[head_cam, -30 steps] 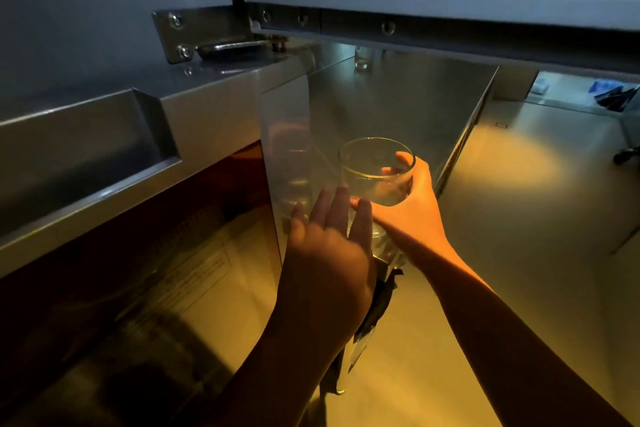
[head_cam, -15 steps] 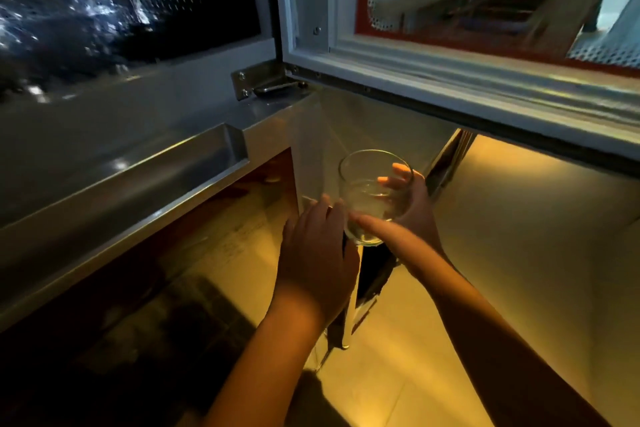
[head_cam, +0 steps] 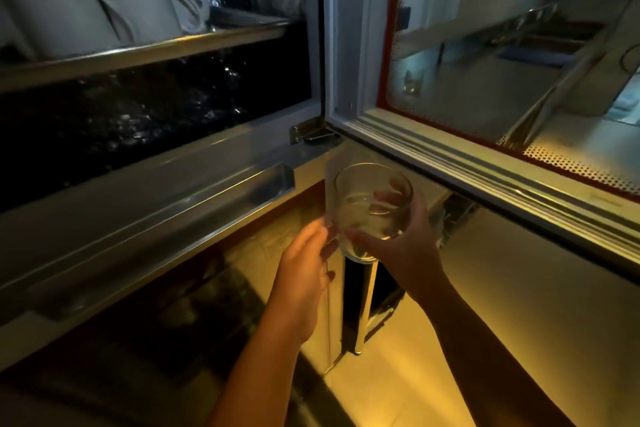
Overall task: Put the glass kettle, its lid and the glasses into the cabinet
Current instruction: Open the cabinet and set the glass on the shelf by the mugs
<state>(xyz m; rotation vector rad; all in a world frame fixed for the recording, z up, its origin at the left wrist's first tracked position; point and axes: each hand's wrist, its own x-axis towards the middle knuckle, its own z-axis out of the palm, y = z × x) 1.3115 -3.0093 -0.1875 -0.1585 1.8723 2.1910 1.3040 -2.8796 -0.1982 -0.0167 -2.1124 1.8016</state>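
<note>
A clear drinking glass [head_cam: 360, 198] is held upright just below the cabinet's open door, near its hinge corner. My right hand [head_cam: 405, 246] is wrapped around its right side and base. My left hand [head_cam: 304, 263] is beside it with fingers spread, the fingertips touching the glass's lower left side. The cabinet [head_cam: 156, 135] fills the upper left, its dark inside open. The kettle and its lid are not in view.
White cups [head_cam: 104, 0] stand upside down on the cabinet's upper metal shelf [head_cam: 138, 52]. The open glass door [head_cam: 502, 80] with a red seal hangs over my right arm. A metal ledge [head_cam: 173, 204] runs below the opening. A lit counter [head_cam: 519, 288] lies underneath.
My view has tilted upward, so the cabinet's inside and its cups now show. The glass has risen toward the door's hinge corner, and my left hand has come alongside it.
</note>
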